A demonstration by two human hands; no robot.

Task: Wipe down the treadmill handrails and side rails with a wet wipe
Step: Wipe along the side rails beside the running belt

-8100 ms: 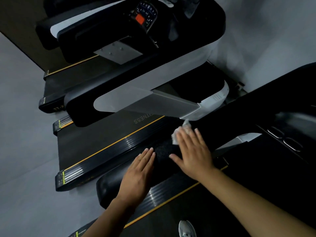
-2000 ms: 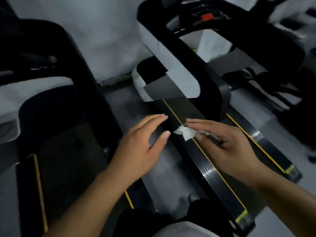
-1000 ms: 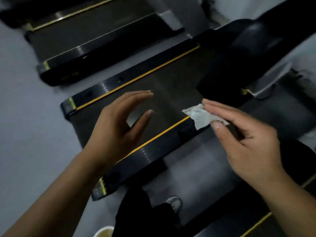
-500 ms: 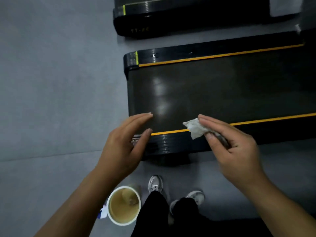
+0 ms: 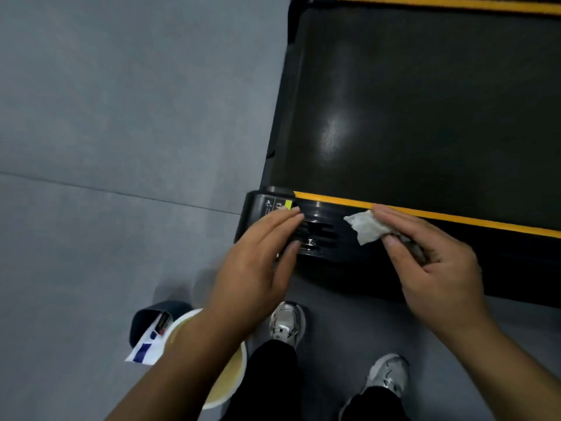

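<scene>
Head view, looking straight down: my right grip (image 5: 437,268) pinches the wet wipe (image 5: 365,227) between thumb and forefingers. The crumpled white end sticks out to the left over the treadmill's near side rail (image 5: 321,235), just below its yellow stripe (image 5: 455,218). Whether the wipe touches the rail I cannot tell. My left grip (image 5: 258,265) holds nothing; its fingers lie straight and together over the rail's end cap, near the wipe but apart from it.

I judge the wipe light, limp and damp. It will fold and bunch rather than push, so I would take more of it under flat fingers and press it down, not drag it by the pinched end. It looks thin and could tear or roll up on the rail's ribbed grooves. The rail looks rigid and fixed, so it should take firm pressure. On the floor (image 5: 106,117) beside my shoe (image 5: 287,323) stands a round pale tub (image 5: 226,387).
</scene>
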